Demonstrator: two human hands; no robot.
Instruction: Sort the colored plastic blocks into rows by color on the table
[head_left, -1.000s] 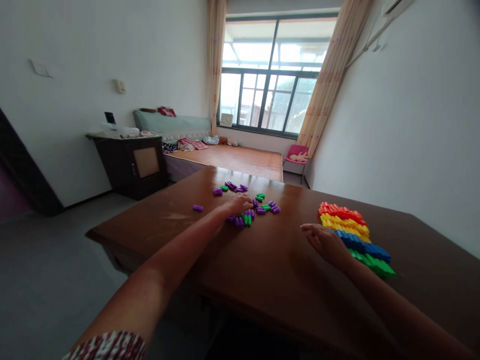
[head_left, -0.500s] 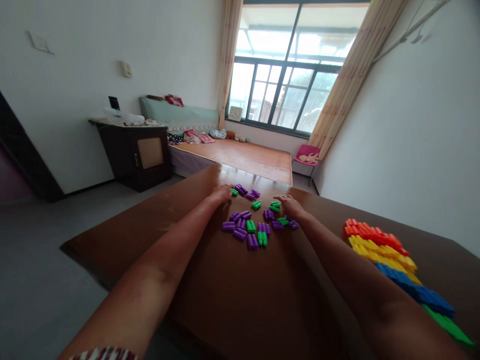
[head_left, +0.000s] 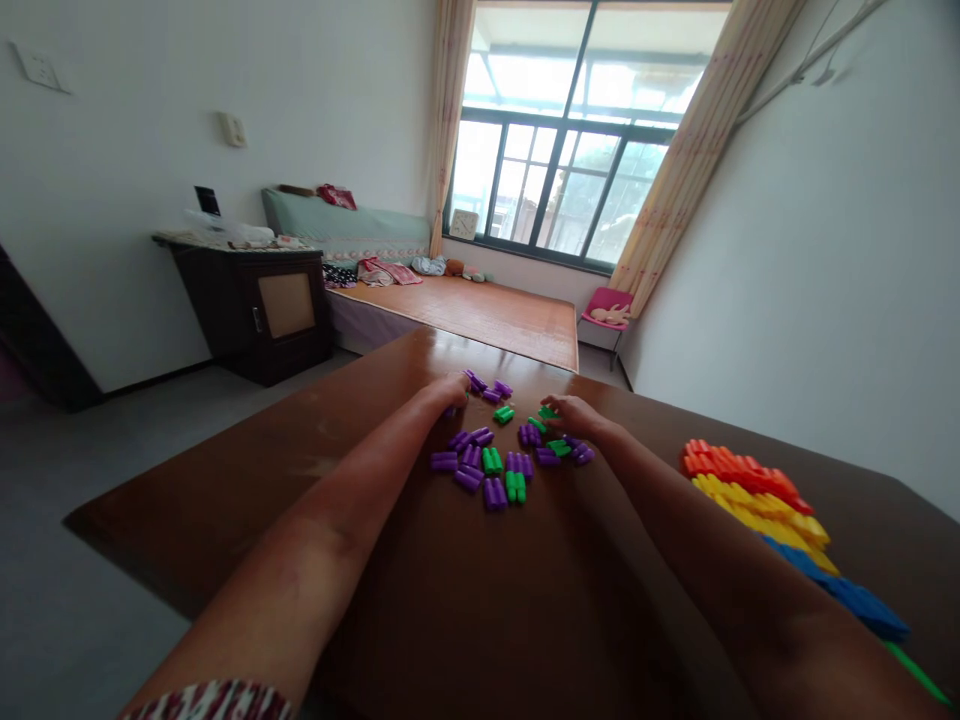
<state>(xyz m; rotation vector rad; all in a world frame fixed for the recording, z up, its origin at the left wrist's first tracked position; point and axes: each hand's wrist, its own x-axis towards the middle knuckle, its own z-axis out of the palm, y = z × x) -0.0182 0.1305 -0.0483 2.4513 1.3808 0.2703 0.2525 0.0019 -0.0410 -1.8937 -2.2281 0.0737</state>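
Purple and green plastic building blocks lie loose on the brown table (head_left: 480,590). At the far left of this group, my left hand (head_left: 454,388) has its fingers curled over a green block (head_left: 467,396), mostly hidden. A purple block (head_left: 450,411) shows just below that hand, and several purple blocks (head_left: 493,396) lie to its right. My right hand (head_left: 577,413) pinches a green block (head_left: 550,411) at its fingertips. Another green block (head_left: 536,424) is just below those fingertips. Nearer me are more purple blocks (head_left: 495,494) and a green pair (head_left: 515,487).
On the table's right side, red blocks (head_left: 742,472), yellow blocks (head_left: 765,515) and blue blocks (head_left: 862,603) lie in rows, with a green strip partly behind my right forearm. Past the table are a bed (head_left: 480,315), a dark cabinet (head_left: 247,310) and a pink chair (head_left: 606,300).
My left hand has closed over the green block that lay beside it. The two green blocks by my right hand have come apart. The view has shifted slightly to the right.
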